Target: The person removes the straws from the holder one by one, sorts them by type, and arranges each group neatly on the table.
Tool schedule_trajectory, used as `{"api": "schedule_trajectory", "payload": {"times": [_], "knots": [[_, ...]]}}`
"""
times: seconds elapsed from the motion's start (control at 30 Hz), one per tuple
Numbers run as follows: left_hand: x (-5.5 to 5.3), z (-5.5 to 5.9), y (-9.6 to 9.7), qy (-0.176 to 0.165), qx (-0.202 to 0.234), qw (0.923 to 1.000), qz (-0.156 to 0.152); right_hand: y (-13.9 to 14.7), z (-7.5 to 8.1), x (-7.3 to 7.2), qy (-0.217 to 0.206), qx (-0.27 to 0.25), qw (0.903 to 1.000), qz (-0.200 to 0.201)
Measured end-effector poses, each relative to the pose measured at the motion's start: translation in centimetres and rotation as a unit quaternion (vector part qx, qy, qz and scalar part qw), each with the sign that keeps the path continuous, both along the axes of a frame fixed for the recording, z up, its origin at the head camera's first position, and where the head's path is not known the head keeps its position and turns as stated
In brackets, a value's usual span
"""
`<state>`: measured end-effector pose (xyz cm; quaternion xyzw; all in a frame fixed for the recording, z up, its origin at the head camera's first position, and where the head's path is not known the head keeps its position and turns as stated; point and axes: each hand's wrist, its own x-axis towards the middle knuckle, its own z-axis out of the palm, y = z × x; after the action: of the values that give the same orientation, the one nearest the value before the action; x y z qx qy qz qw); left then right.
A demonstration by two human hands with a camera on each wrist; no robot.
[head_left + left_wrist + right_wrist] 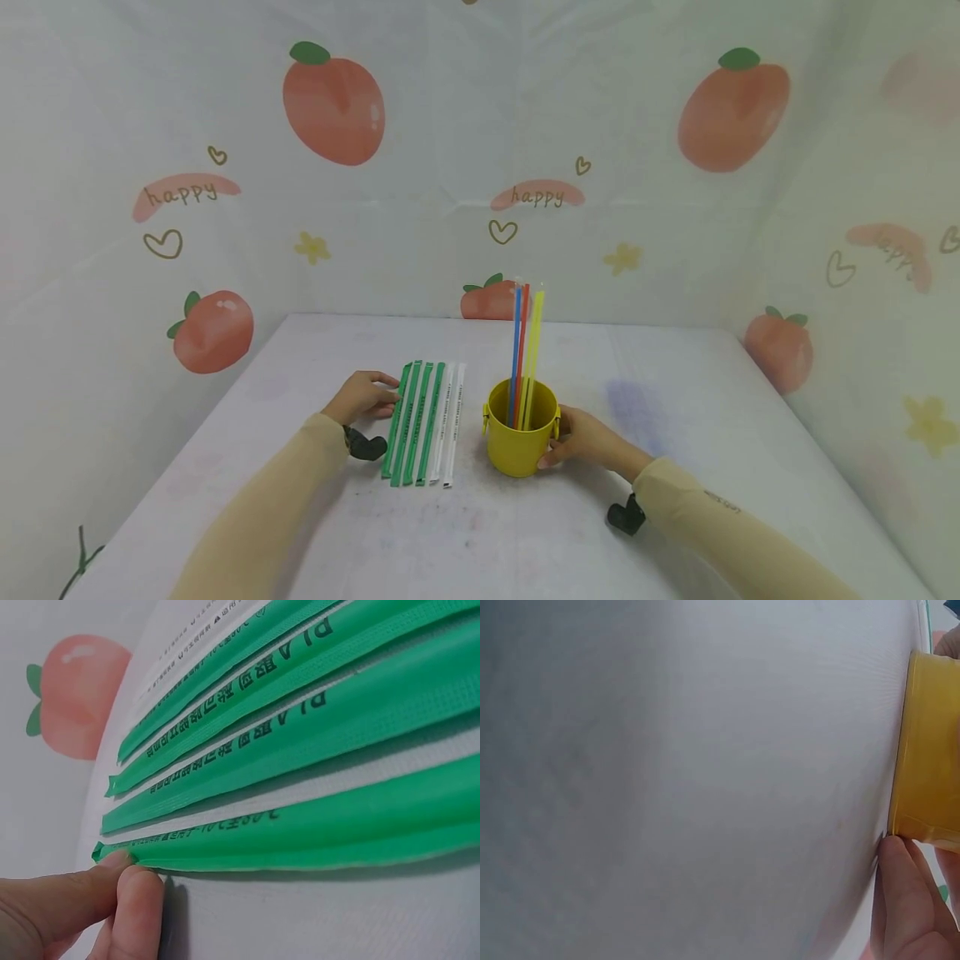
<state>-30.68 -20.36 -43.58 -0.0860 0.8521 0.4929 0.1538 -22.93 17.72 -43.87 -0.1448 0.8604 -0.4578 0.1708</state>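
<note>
My left hand [366,397] is at the left side of a row of paper-wrapped straws. In the left wrist view, its thumb and a finger pinch the end of the outermost green wrapped straw [300,834]. Several green wrapped straws lie side by side, with two white wrapped straws [453,425] to their right. My right hand [588,437] holds a small yellow bucket [513,454] by its right side, thumb low on the front; the other fingers are partly hidden behind it. Upright in the bucket stand blue, red and yellow straws [534,333], apparently in clear wrappers.
The bucket stands on a white tabletop [480,542], right of the straws. A white cloth [442,108] printed with fruit and hearts hangs behind and at the sides. Black wrist cameras [626,517] sit under both sleeves. A thin green object [81,560] shows at the lower left.
</note>
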Motion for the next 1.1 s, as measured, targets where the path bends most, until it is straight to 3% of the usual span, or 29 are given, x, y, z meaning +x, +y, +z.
{"api": "schedule_trajectory", "payload": {"times": [0.3, 0.43, 0.6, 0.73, 0.93, 1.1], "knots": [[0.1, 0.0, -0.2, -0.005, -0.001, 1.0, 0.008, 0.1, -0.4, -0.1, -0.015, 0.002, 0.9999, -0.008], [0.1, 0.6, -0.3, 0.003, 0.005, 0.9999, 0.013, 0.1, -0.4, -0.1, -0.019, 0.0, 0.9998, -0.01], [0.1, 2.3, 0.5, 0.015, 0.064, 0.9978, 0.013, 0.2, -0.4, -0.1, -0.015, -0.001, 0.9998, -0.014], [0.3, 4.1, 1.9, 0.033, 0.098, 0.9945, -0.017, 0.1, -0.3, 0.0, -0.016, -0.006, 0.9997, -0.016], [1.8, 7.3, 5.0, 0.071, 0.123, 0.9876, -0.065, 0.2, -0.3, -0.1, -0.018, -0.007, 0.9998, -0.008], [2.8, 8.9, 7.6, 0.091, 0.149, 0.9799, -0.096, 0.1, -0.3, -0.2, -0.015, -0.013, 0.9998, -0.004]]}}
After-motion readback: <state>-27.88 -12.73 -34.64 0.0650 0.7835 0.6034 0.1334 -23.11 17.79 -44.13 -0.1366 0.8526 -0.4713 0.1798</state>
